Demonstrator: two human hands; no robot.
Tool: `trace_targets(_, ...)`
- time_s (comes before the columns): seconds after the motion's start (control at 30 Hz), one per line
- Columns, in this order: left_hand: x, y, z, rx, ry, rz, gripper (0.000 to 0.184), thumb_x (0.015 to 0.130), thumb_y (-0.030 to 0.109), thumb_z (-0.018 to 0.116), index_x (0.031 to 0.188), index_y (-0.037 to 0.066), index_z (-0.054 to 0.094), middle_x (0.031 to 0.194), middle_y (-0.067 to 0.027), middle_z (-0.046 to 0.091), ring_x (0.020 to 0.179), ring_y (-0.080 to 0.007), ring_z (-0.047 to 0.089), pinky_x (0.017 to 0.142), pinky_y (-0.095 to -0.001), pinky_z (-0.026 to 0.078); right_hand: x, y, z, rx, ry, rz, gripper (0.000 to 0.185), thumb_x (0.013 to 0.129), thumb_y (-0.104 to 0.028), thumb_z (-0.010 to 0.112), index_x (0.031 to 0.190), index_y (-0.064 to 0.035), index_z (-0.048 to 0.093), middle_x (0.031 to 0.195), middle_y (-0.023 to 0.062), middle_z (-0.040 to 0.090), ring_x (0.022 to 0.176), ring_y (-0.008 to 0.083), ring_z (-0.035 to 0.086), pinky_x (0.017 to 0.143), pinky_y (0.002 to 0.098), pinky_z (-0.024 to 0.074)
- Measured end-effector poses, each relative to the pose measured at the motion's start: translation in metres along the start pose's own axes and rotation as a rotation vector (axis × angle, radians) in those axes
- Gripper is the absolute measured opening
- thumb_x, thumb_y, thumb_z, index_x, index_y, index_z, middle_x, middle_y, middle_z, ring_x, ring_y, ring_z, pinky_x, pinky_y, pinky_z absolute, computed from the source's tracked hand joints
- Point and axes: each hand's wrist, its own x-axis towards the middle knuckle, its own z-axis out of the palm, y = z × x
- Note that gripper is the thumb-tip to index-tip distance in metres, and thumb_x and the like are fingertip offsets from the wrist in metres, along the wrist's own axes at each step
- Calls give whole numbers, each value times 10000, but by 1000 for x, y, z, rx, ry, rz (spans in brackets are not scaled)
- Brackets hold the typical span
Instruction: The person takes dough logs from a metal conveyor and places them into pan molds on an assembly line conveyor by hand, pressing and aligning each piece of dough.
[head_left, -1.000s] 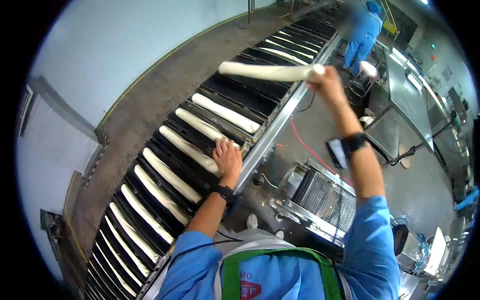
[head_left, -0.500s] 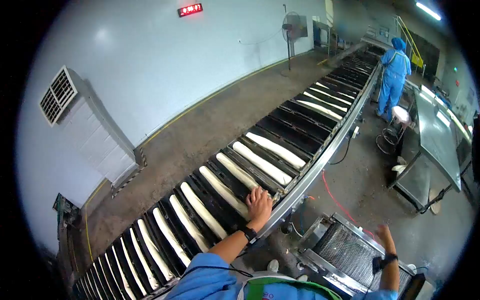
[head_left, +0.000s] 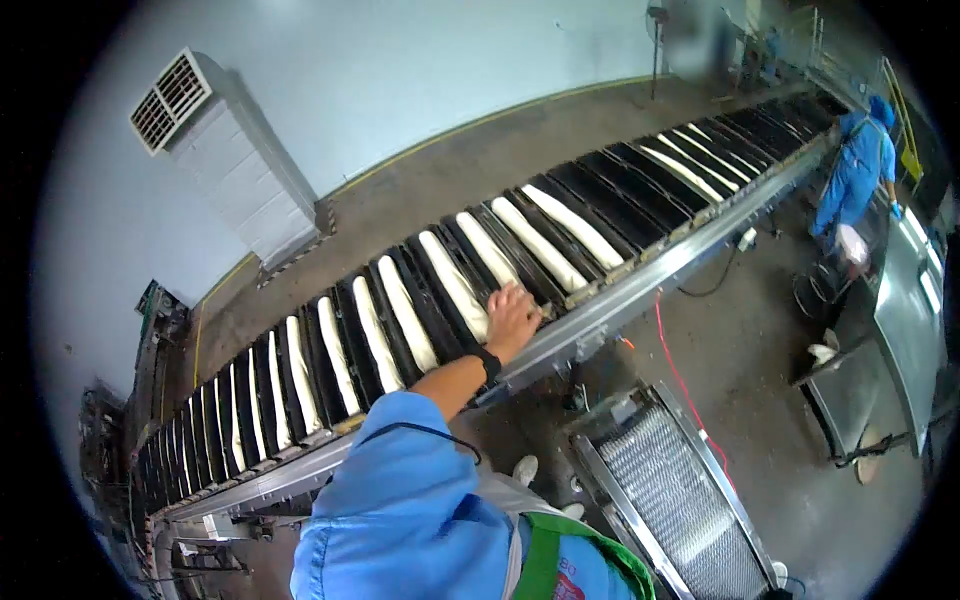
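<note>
My left hand (head_left: 513,318), with a black band on its wrist, lies over the near end of a long white dough strip (head_left: 487,250). Its fingers are stretched out over the dough, and the fingertips partly cover that end. The strip rests in a black trough (head_left: 440,232) on a long conveyor. To the right lie two more dough strips, one of them the neighbouring strip (head_left: 540,245); to the left another dough strip (head_left: 452,285) sits in its own trough, with several more beyond. My right hand is out of view.
The conveyor's metal side rail (head_left: 660,255) runs between me and the troughs. Below right stands a mesh-belt conveyor (head_left: 675,500). A person in blue (head_left: 858,170) stands at the far right by a metal table (head_left: 908,320). A red cable (head_left: 675,380) crosses the floor.
My view has turned, so the conveyor lies flatter across it. My left hand stays at the near ends of the dough strips. My right hand has left the view.
</note>
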Motion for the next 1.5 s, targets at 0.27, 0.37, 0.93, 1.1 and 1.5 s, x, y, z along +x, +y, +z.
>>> trace_targets(0.27,-2,3,4,85,54,21,250,712,235,501,863,44,557,1050,-116,462,1091,-264,321,891,-397,223,-16,40,84,-3,275,-8,492,634,-306,615,1057,-90,487,979,149,485,888,295,445,754,361,377)
trace_targets(0.37,-1,3,1,74,12,6,260,729,250,499,880,44,547,1071,-114,450,1101,-266,312,897,-404,218,-3,25,34,89,-100,66,332,724,-257,509,1017,-101,500,970,135,483,868,281,455,727,350,390)
trace_targets(0.93,2,5,-4,53,4,-30,236,727,250,510,879,71,522,1090,-97,437,1095,-272,316,892,-411,229,160,-46,-520,1999,360,-317,351,710,-119,498,1030,-1,416,919,59,484,804,122,476,654,223,394)
trace_targets(1.1,5,6,-8,-45,-109,-149,252,728,238,509,903,57,510,1130,-114,399,1124,-279,270,923,-425,194,233,-190,-600,2204,155,-697,276,740,-144,478,990,-39,423,885,62,487,785,146,498,634,254,433)
trace_targets(1.5,5,6,-5,98,-99,-88,261,744,256,487,927,73,524,1129,-92,407,1111,-257,296,890,-430,238,263,-320,-450,1523,-328,-826,315,740,-224,546,1013,-83,478,926,57,500,782,165,476,642,286,413)
